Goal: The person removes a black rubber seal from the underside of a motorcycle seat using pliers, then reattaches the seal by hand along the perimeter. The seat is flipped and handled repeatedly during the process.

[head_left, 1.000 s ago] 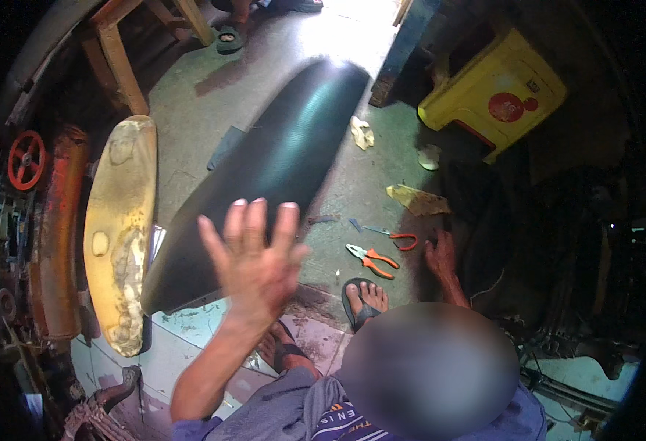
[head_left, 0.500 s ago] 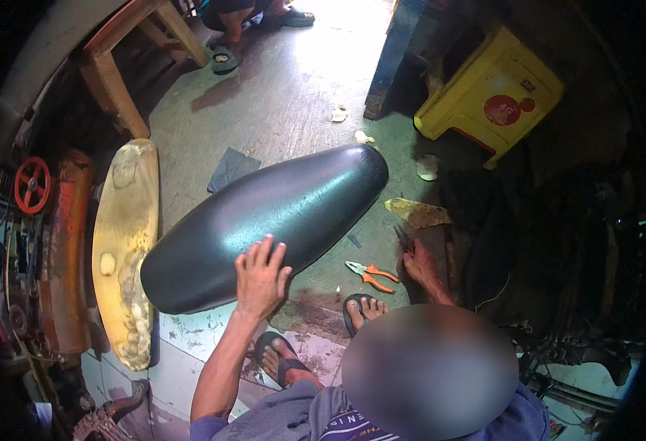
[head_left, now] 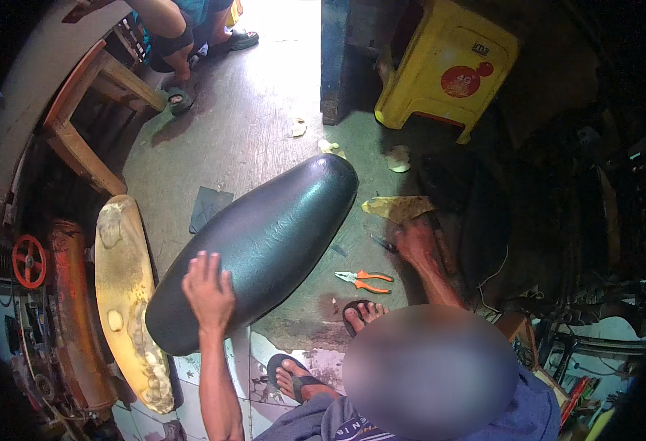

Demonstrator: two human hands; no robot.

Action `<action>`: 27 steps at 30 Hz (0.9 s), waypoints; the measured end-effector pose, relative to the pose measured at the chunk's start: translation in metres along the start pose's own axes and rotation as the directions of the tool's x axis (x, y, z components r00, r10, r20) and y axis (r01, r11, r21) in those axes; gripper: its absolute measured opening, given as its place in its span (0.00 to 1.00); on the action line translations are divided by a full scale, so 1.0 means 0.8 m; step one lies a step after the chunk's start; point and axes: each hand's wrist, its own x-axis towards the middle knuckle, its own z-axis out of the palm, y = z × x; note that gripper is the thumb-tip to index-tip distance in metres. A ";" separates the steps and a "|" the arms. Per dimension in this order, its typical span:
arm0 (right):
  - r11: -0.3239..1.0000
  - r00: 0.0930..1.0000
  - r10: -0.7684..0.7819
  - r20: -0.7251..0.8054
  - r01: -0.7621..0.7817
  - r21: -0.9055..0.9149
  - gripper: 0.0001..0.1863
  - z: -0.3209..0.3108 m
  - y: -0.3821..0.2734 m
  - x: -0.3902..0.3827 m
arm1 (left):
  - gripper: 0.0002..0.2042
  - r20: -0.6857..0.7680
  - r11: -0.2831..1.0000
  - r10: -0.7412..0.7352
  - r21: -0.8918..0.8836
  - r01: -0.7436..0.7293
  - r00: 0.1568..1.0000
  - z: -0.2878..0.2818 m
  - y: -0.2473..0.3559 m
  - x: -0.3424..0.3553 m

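A long black padded motorcycle seat lies slantwise on the floor, its smooth cover facing up. My left hand rests flat on its near left part, fingers stretched out. On the right, my right hand is low over the floor in shadow, closed around a dark pointed tool whose tip points left; its exact kind is unclear. Just beyond that hand is a piece of yellow foam. Pliers with orange handles lie between the seat and my right forearm.
A worn yellow foam seat pad lies left of the seat. A dark flat piece and foam scraps are on the floor. Beyond are a wooden stool, a yellow plastic stool and another person's legs.
My left hand has slid toward the seat's near left end. My right hand has moved farther away, up to the yellow foam, and the tool has turned left. The whole view has shifted.
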 end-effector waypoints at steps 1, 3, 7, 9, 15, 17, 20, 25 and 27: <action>0.996 0.994 0.092 -0.064 -0.091 0.011 0.21 0.001 0.024 -0.004 | 0.23 0.047 0.987 -0.151 -0.055 0.153 0.987 -0.003 -0.028 0.001; 0.962 0.951 0.271 -0.148 -0.274 0.001 0.23 0.008 0.064 -0.009 | 0.23 0.091 0.925 -0.362 -0.087 0.370 0.928 -0.011 -0.090 0.001; 0.901 0.901 0.431 -0.054 -0.427 0.071 0.25 0.019 0.117 -0.021 | 0.26 0.180 0.869 -0.489 0.020 0.494 0.853 -0.012 -0.142 -0.020; 0.894 0.915 0.397 0.069 -0.402 0.199 0.26 0.019 0.122 -0.038 | 0.27 0.107 0.867 -0.498 0.094 0.490 0.861 -0.008 -0.126 -0.029; 0.405 0.806 0.312 0.502 -0.591 0.698 0.29 0.004 0.052 -0.114 | 0.30 0.004 0.903 -0.392 0.190 0.384 0.920 0.012 -0.016 -0.060; 0.161 0.822 0.178 0.541 -0.567 0.808 0.26 0.001 0.022 -0.131 | 0.30 -0.056 0.922 -0.326 0.204 0.330 0.944 0.011 -0.009 -0.061; 0.512 0.897 0.227 0.380 -0.442 0.736 0.23 -0.001 -0.006 -0.125 | 0.24 -0.114 0.989 -0.107 0.086 0.117 0.988 -0.006 -0.053 -0.040; 0.482 0.984 -0.001 0.177 -0.155 0.863 0.31 -0.010 -0.051 -0.123 | 0.29 0.317 0.751 -0.625 -0.002 0.660 0.713 -0.025 -0.158 0.004; 0.472 0.980 -0.124 0.157 -0.081 0.878 0.27 -0.017 -0.071 -0.124 | 0.28 0.365 0.811 -0.568 0.098 0.577 0.738 -0.018 -0.171 -0.005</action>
